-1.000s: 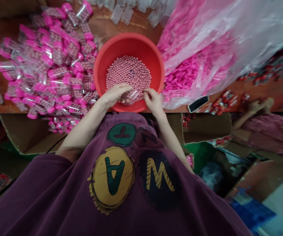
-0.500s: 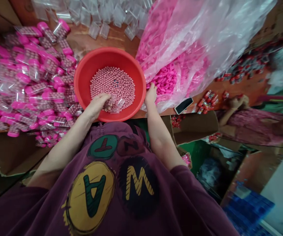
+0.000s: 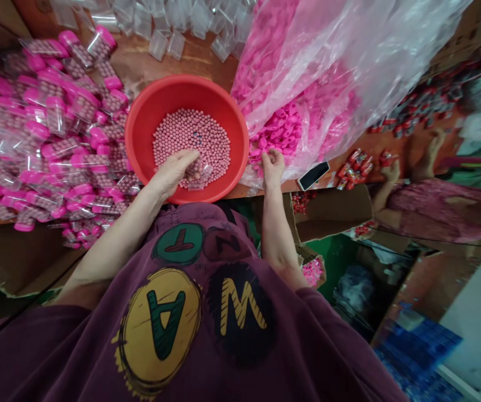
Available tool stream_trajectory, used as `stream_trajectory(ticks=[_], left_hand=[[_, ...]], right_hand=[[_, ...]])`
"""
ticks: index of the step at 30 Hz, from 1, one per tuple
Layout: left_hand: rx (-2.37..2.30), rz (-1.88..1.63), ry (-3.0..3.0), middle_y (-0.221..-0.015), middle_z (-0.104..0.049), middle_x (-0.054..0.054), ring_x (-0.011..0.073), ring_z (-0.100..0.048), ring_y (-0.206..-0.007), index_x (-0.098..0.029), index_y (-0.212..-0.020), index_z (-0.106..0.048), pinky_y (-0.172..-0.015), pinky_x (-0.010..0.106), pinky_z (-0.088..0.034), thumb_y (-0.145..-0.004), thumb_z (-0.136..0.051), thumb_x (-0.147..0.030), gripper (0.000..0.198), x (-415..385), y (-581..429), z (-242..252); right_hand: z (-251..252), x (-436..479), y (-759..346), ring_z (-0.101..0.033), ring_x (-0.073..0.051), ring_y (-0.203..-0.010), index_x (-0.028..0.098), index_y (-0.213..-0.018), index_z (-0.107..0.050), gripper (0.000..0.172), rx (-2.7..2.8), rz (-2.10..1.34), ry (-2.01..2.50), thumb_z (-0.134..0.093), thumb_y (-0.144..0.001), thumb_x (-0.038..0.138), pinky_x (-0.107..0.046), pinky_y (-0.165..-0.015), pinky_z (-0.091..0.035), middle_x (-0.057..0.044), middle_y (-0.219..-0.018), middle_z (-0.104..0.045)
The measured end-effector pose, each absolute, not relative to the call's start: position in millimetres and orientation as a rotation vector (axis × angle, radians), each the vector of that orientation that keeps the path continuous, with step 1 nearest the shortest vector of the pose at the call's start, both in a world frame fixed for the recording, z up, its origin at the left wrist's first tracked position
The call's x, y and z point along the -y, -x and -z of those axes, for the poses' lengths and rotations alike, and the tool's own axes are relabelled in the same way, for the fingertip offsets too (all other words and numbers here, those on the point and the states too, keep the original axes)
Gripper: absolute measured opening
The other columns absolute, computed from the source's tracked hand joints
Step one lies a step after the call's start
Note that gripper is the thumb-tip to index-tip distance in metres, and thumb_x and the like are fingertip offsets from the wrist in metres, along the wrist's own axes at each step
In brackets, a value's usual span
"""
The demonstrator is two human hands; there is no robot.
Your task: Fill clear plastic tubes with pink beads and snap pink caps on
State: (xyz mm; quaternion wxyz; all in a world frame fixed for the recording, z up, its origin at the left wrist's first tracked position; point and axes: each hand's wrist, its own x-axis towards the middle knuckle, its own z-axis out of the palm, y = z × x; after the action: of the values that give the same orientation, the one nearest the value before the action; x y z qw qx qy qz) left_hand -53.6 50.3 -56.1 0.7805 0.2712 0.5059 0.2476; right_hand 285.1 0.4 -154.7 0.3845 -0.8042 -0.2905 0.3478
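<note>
My left hand (image 3: 176,170) is inside the red bowl (image 3: 140,120), its fingers closed around a small clear plastic container (image 3: 202,174) low over the pink beads (image 3: 213,137). Some beads show by the fingers, though how full the container is cannot be made out. To the right of the bowl, my right hand (image 3: 273,167) pinches a pink cap at the near edge of a heap of pink caps (image 3: 284,131). The fingers partly hide that cap. These caps spill from the mouth of a large clear plastic bag (image 3: 341,50).
Many bead-filled containers with pink caps (image 3: 56,111) are piled at the left. Clear containers (image 3: 176,44) lie behind the bowl. A phone (image 3: 313,176) rests near the table edge. At the right, another person's hands (image 3: 391,170) are near red items (image 3: 354,167). Cardboard boxes (image 3: 332,218) stand below.
My right hand has moved right from the bowl's rim to the pink caps, and its fingers have closed. My left hand has shifted slightly right and up inside the bowl.
</note>
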Motion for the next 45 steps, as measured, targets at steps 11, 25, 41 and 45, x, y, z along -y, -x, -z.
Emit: stream_trajectory(ticks=[11, 25, 41, 45], left_hand=[[-0.985, -0.783, -0.600, -0.092, -0.072, -0.002, 0.0104, -0.068, -0.078, -0.024, -0.128, -0.072, -0.076, 0.025, -0.057, -0.080, -0.099, -0.033, 0.056, -49.7, 39.1, 58.7], [-1.044, -0.835, -0.622, -0.089, -0.066, -0.003, 0.0096, -0.061, -0.080, -0.021, -0.108, -0.075, -0.078, 0.024, -0.052, -0.081, -0.098, -0.034, 0.038, -51.6, 52.3, 61.4], [-0.941, -0.597, -0.652, -0.088, -0.063, -0.002, 0.0098, -0.062, -0.073, -0.020, -0.102, -0.057, -0.073, 0.024, -0.051, -0.106, -0.059, -0.016, 0.006, -53.2, 56.3, 37.1], [-0.909, -0.595, -0.759, -0.085, -0.062, -0.003, 0.0087, -0.059, -0.070, -0.019, -0.105, -0.062, -0.069, 0.022, -0.050, -0.108, -0.065, -0.020, 0.004, -51.8, 56.5, 40.6]], right_hand=[[57.4, -2.2, -158.4, -0.073, -0.019, -0.086, 0.035, -0.134, -0.075, 0.048, 1.192, -1.313, 1.525, -0.071, -0.101, 0.070, -0.048, -0.092, -0.070, -0.002, -0.109, -0.080], [28.5, -11.6, -127.4, -0.070, -0.026, -0.122, 0.030, -0.134, -0.072, 0.035, 1.728, -0.942, 1.478, -0.057, -0.112, 0.053, -0.053, -0.113, -0.061, -0.008, -0.127, -0.074], [18.9, -27.6, -131.7, -0.076, -0.022, -0.111, 0.029, -0.120, -0.081, 0.037, 1.593, -0.963, 1.516, -0.066, -0.109, 0.060, -0.046, -0.104, -0.064, -0.005, -0.117, -0.082], [16.6, -28.7, -132.1, -0.076, -0.021, -0.106, 0.028, -0.117, -0.081, 0.031, 1.696, -0.913, 1.522, -0.063, -0.111, 0.052, -0.044, -0.099, -0.064, -0.005, -0.112, -0.082]])
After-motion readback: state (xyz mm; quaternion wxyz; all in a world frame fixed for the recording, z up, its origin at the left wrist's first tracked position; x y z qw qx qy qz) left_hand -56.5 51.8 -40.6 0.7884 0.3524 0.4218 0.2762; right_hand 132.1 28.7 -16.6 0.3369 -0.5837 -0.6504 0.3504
